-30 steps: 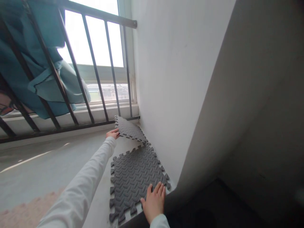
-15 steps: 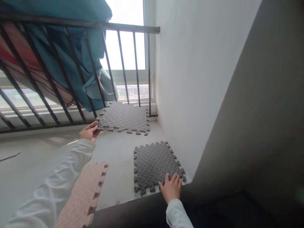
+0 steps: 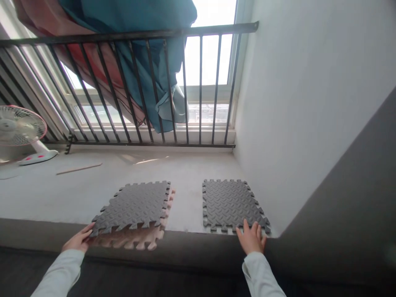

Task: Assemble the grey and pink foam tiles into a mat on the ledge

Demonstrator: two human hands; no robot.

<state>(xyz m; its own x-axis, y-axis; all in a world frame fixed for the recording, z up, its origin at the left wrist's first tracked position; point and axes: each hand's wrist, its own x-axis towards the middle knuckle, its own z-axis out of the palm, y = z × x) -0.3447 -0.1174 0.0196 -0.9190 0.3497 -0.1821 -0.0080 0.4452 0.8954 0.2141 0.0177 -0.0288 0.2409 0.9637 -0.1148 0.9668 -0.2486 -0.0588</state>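
Observation:
My left hand (image 3: 77, 239) pinches the near left corner of a grey foam mat tile (image 3: 136, 204) with a ridged top and jigsaw edges. That tile lies over a pink foam mat tile (image 3: 151, 238), which shows below it and along its right side. A second grey foam tile (image 3: 230, 202) lies flat on the white ledge by the right wall. On its near edge rests my right hand (image 3: 252, 237), fingers spread and gripping nothing. A strip of bare ledge separates the two grey tiles.
Black metal railings (image 3: 133, 95) run along the window, with a blue and pink cloth (image 3: 154, 62) hanging behind them. A fan (image 3: 24, 130) stands at the far left, and a thin stick (image 3: 78, 168) lies on the ledge (image 3: 188, 181). A white wall (image 3: 287, 123) rises at right.
My left hand has brought its grey tile down from near the railings to over the pink tile. My right hand stays on the other grey tile. The view has swung left.

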